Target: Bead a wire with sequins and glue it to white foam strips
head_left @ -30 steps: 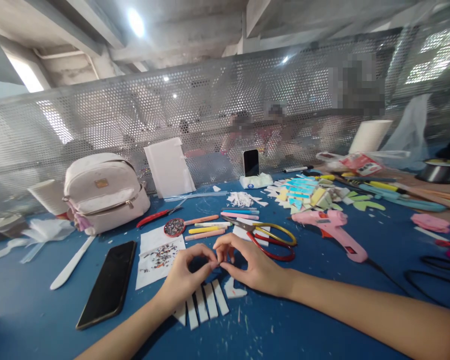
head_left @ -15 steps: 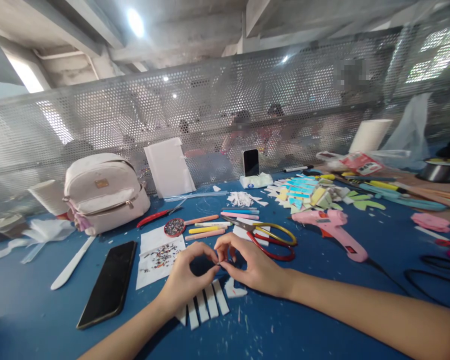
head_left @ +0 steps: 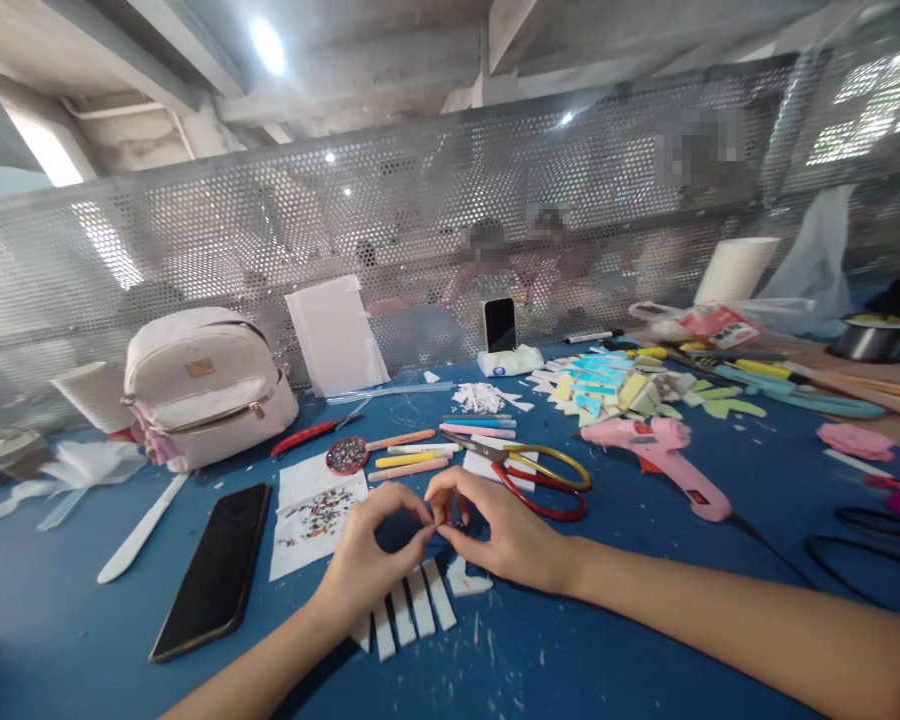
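My left hand (head_left: 375, 545) and my right hand (head_left: 499, 520) meet fingertip to fingertip above the blue table. Both are pinched closed around something tiny and dark, too small to name. Below the left hand lie several white strips (head_left: 421, 600) side by side, with an irregular white scrap (head_left: 468, 577) to their right. Behind the right hand rest scissors (head_left: 547, 468) with one yellow and one red handle. To the left of my left hand, a white sheet (head_left: 289, 545) carries many small dark and orange bits (head_left: 321, 515).
A black phone (head_left: 214, 570) lies at left, near a white plastic knife (head_left: 141, 530) and a pale backpack (head_left: 206, 395). Pens (head_left: 412, 460) and a round red dish of beads (head_left: 346, 455) sit mid-table. At right are a pink glue gun (head_left: 656, 455) and coloured paper scraps (head_left: 607, 385).
The whole view has shifted very slightly. Both hands stay pinched together in nearly the same place, with only a small change at the fingertips.
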A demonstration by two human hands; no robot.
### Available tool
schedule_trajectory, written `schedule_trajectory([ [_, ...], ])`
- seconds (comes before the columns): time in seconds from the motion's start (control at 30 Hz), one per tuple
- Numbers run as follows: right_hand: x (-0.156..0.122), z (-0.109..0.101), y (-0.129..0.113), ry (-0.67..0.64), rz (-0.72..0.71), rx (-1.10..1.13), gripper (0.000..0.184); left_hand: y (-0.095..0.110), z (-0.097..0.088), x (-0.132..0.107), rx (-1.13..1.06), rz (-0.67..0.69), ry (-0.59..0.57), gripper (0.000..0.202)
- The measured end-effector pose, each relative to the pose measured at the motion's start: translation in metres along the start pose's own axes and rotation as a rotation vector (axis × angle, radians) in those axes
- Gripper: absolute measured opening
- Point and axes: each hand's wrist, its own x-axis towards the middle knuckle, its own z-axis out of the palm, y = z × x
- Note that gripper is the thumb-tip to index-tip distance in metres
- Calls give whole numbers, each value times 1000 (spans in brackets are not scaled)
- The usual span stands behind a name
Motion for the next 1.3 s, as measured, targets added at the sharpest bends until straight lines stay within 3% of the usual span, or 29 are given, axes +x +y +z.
schedule_trajectory([
  [0.4, 1, -1, -1, 21, -10, 0, 25, -5, -1, -3, 22, 42, 77, 8],
  [1.3, 1, -1, -3, 9, -23, -9, 26, 1, -1, -2, 75, 21, 19, 14],
])
